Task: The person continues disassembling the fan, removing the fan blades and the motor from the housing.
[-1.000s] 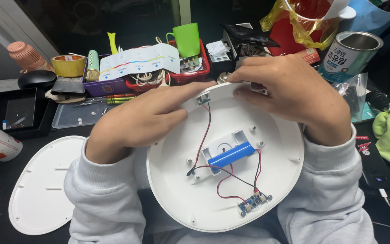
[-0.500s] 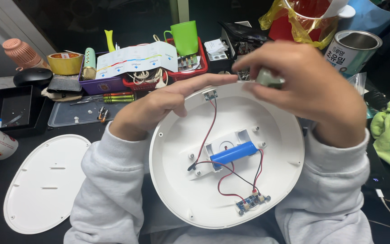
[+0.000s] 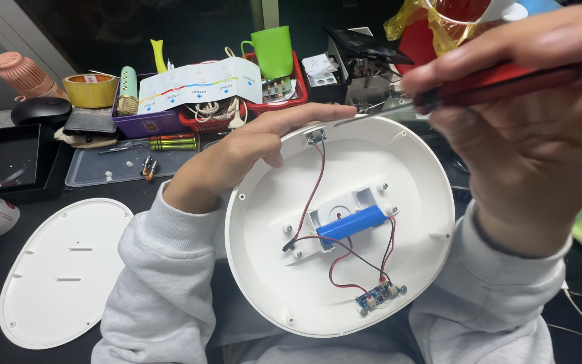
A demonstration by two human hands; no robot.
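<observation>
**A:** So where's everything sitting right now?

**B:** I've got the white round shell (image 3: 345, 229) tipped up in the near middle, open side facing me. My left hand (image 3: 237, 158) lies flat along its far-left rim, fingers stretched toward the little board (image 3: 316, 137) at the far edge, steadying it rather than gripping. My right hand (image 3: 520, 128) is up at the far right, closed around a red-handled screwdriver (image 3: 500, 81), its metal tip pointing left toward that far rim.

**A:** How's the shell going to handle?

**B:** Looks like thin moulded plastic, so I'd guess light, fairly stiff, a bit slick. I'd only hold it by the rim. Inside there's a blue battery cell (image 3: 351, 224) in a white cradle, with thin red and black wires (image 3: 311, 195) running to the far board and to a blue circuit board (image 3: 378, 296) near the bottom. Those wires look easy to snag or tear off.

**A:** Anything else around?

**B:** The flat white cover (image 3: 62, 269) lies on the table to the left, and a green cup (image 3: 274, 50) stands at the far side.
</observation>
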